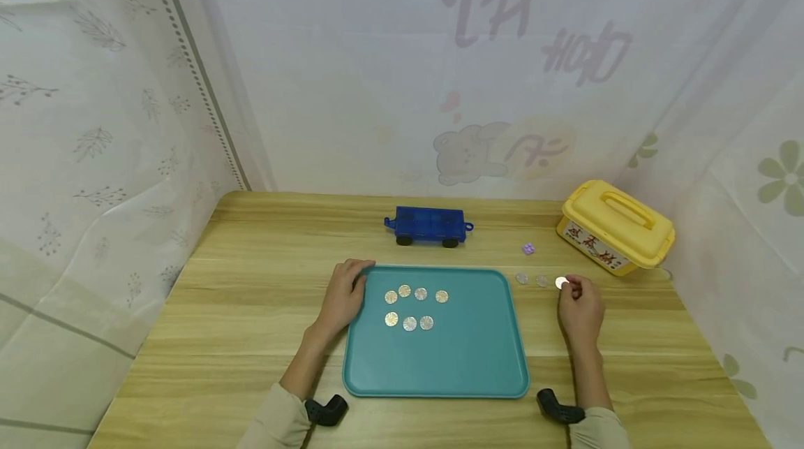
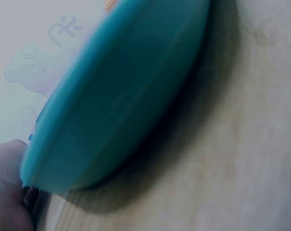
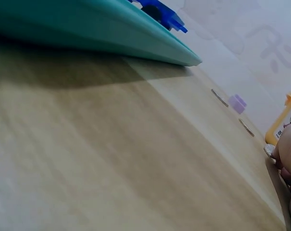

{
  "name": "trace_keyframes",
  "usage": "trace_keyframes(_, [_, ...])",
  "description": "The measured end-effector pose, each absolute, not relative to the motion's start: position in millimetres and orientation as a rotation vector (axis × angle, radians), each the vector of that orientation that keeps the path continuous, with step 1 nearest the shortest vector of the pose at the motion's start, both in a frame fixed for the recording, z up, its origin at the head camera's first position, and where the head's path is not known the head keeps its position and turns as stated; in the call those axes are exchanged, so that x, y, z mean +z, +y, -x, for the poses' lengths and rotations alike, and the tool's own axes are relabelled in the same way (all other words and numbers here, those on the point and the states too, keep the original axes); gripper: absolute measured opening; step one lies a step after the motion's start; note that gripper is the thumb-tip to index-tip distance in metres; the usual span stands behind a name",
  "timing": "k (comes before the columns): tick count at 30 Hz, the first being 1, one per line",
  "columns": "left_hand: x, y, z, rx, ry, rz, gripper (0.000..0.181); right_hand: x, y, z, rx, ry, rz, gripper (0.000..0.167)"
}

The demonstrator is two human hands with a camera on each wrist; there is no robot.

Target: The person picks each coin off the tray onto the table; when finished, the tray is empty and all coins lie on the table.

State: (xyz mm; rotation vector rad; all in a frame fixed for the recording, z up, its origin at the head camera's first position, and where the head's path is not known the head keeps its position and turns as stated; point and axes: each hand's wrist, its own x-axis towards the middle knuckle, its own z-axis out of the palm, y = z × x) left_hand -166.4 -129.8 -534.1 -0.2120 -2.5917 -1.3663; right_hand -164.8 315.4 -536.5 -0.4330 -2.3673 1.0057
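Note:
In the head view my left hand rests at the far left corner of a teal tray, its fingers relaxed against the rim. My right hand is to the right of the tray, where its fingertips pinch a shiny silver coin low over the tabletop. The right wrist view also shows this coin at the fingertips. Two more silver coins, one nearer the tray and one beside the hand, lie in a row on the wood. Several gold coins and silver coins lie on the tray in two rough rows.
A blue toy wagon on black wheels stands behind the tray. A small purple block sits beyond the loose coins. At the back right stands a yellow lidded box with a handle. Printed cloth hangs behind the wooden table.

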Motion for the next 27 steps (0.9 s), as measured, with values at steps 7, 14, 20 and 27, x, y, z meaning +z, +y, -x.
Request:
trace_keyframes(7, [-534.1, -130.1, 166.4, -1.359, -2.597, 0.211, 0.033, -536.5, 314.2, 165.7, 0.957, -2.391, 0.409, 0.019])
trace_keyframes(14, [-533.9, -129.3, 166.8, -1.361, -2.604, 0.212, 0.032, -535.3, 314.5, 164.7, 0.964, -2.401, 0.398, 0.02])
trace_keyframes(20, [-533.2, -129.5, 166.4, -1.357, -2.598, 0.222, 0.032, -536.3, 313.4, 163.6, 1.015, -2.343, 0.417, 0.019])
trace_keyframes(27, [-532.7, -129.5, 165.7, -1.358, -2.594, 0.221, 0.032, -536.8, 312.9, 164.4, 1.035, -2.33, 0.458, 0.015])
